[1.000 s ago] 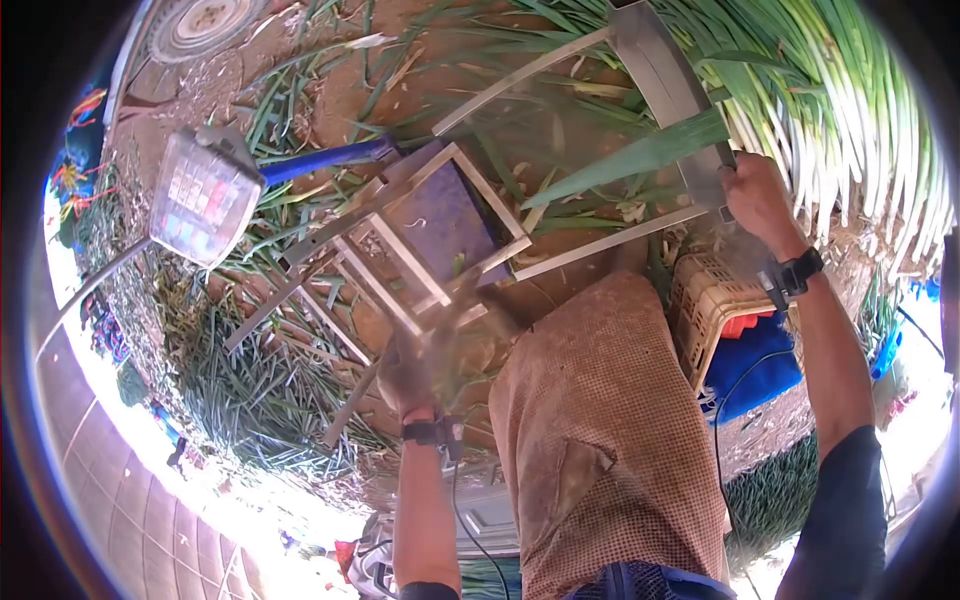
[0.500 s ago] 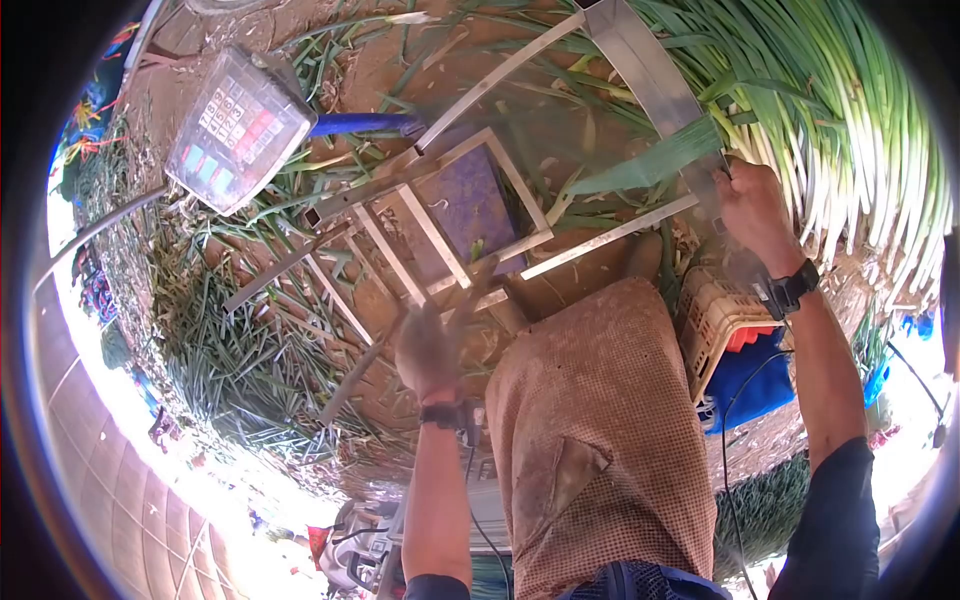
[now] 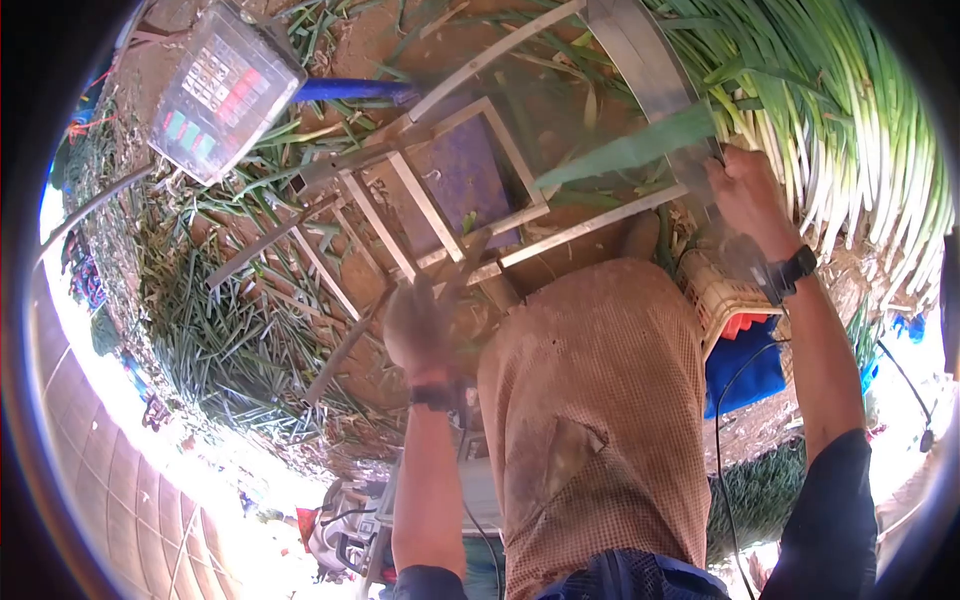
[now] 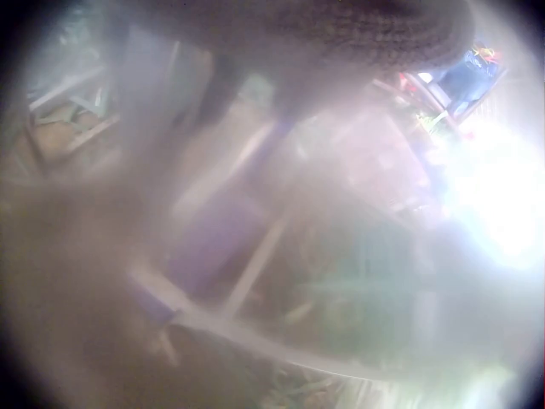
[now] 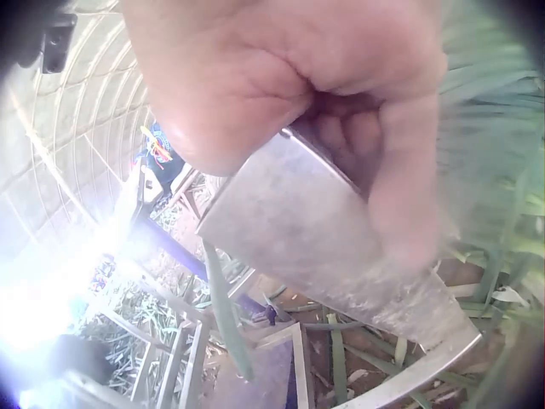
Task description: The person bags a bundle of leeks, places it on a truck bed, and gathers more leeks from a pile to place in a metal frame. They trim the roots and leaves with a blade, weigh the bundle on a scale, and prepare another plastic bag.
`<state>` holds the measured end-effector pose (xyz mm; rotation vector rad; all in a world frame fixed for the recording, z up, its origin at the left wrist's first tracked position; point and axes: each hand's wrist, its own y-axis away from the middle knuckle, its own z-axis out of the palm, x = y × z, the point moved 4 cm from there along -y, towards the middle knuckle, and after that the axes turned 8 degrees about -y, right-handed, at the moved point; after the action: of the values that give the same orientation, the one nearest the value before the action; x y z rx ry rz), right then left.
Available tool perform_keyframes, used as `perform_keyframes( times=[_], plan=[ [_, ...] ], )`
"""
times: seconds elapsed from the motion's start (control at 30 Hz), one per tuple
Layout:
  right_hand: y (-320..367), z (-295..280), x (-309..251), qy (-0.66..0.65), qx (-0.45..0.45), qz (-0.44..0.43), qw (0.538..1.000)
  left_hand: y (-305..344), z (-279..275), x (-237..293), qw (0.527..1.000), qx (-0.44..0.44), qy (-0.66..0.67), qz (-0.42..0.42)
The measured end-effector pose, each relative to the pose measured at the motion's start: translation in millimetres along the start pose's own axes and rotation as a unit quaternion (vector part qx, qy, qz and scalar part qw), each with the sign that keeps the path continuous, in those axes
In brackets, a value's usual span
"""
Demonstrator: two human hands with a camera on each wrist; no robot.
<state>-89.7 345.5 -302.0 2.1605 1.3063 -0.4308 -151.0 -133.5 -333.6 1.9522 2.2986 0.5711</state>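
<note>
My right hand (image 3: 750,195) grips the edge of a grey metal plate (image 3: 645,65); the right wrist view shows my fingers (image 5: 404,187) curled over the plate (image 5: 298,230). A wide green leaf (image 3: 630,150) lies across the plate, hanging past its edge. My left hand (image 3: 412,330), blurred, is at the near end of a metal frame (image 3: 428,208) with crossbars; whether its fingers hold a bar cannot be told. A purple panel (image 3: 465,175) shows beneath the frame. Everything is blurred in the left wrist view, with the purple panel (image 4: 213,239) faintly visible.
A keypad unit under clear plastic (image 3: 225,95) stands at upper left beside a blue pole (image 3: 350,90). Long green onions (image 3: 850,130) lie at right. Loose leaves (image 3: 230,340) cover the ground at left. A yellow crate (image 3: 710,290) sits right of a mesh-covered lap (image 3: 600,370).
The frame and my left hand sit higher in the head view than a second ago. The keypad unit has shifted up and faces the camera more. My right hand keeps its grip on the plate.
</note>
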Motion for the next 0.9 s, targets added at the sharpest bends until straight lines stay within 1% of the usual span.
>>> perform_keyframes(
  times=[0.1,0.17,0.2,0.27,0.3,0.33,0.4,0.47,0.5,0.53,0.57,0.6,0.63,0.67,0.73,0.83,0.9],
  plan=[
    [-2.5,5.7,1.1,0.016,0.048,-0.107,0.993,0.4,-1.1,1.2,0.998,-0.039,-0.013,-0.050],
    [-4.3,9.7,8.5,0.006,0.030,-0.073,0.997,1.4,0.2,-1.3,0.998,-0.037,-0.026,-0.035],
    [-4.8,11.7,11.2,0.001,0.022,-0.057,0.998,0.7,0.5,-1.2,0.999,-0.022,-0.027,-0.002],
    [-3.5,16.5,11.6,-0.009,0.010,-0.066,0.998,2.1,4.9,-6.4,0.998,-0.042,-0.036,-0.014],
    [-3.0,19.2,11.7,-0.013,0.006,-0.071,0.997,2.3,-2.5,4.6,0.994,-0.078,-0.045,-0.059],
    [-2.0,26.4,13.7,-0.016,-0.019,-0.044,0.999,3.6,-7.4,11.7,0.987,-0.113,-0.054,-0.104],
    [4.4,53.9,23.3,-0.020,-0.066,0.012,0.998,5.3,-10.3,16.3,0.984,-0.111,-0.045,-0.130],
    [14.6,81.3,24.6,-0.074,-0.038,-0.032,0.996,5.3,-14.3,20.2,0.983,-0.114,-0.036,-0.140],
    [18.4,81.6,-8.2,-0.047,-0.096,0.048,0.993,5.6,-16.9,22.7,0.983,-0.118,-0.030,-0.137],
    [20.7,82.7,-24.3,-0.021,-0.151,0.127,0.980,4.6,-17.1,25.1,0.983,-0.122,-0.023,-0.132],
    [22.7,92.7,-23.5,-0.019,-0.106,0.063,0.992,4.1,-15.8,25.1,0.985,-0.115,-0.021,-0.125],
    [31.5,114.7,-18.1,-0.018,-0.062,-0.001,0.998,5.2,-14.2,22.8,0.987,-0.109,-0.022,-0.119],
    [36.1,120.2,-26.4,-0.017,-0.018,-0.065,0.998,6.0,-14.1,22.0,0.988,-0.104,-0.023,-0.114],
    [40.5,123.1,-22.7,-0.020,-0.042,-0.030,0.998,7.2,-14.0,19.5,0.984,-0.112,-0.011,-0.141],
    [40.3,113.1,-37.1,-0.022,-0.086,0.039,0.995,8.0,-14.7,21.9,0.972,-0.127,0.019,-0.194],
    [38.0,129.3,-47.0,-0.012,-0.112,0.011,0.994,7.6,-20.6,32.4,0.977,-0.143,-0.024,-0.156],
    [36.5,137.8,-56.6,-0.007,-0.126,0.021,0.992,6.5,-21.0,31.1,0.977,-0.142,-0.023,-0.156]
  ],
)
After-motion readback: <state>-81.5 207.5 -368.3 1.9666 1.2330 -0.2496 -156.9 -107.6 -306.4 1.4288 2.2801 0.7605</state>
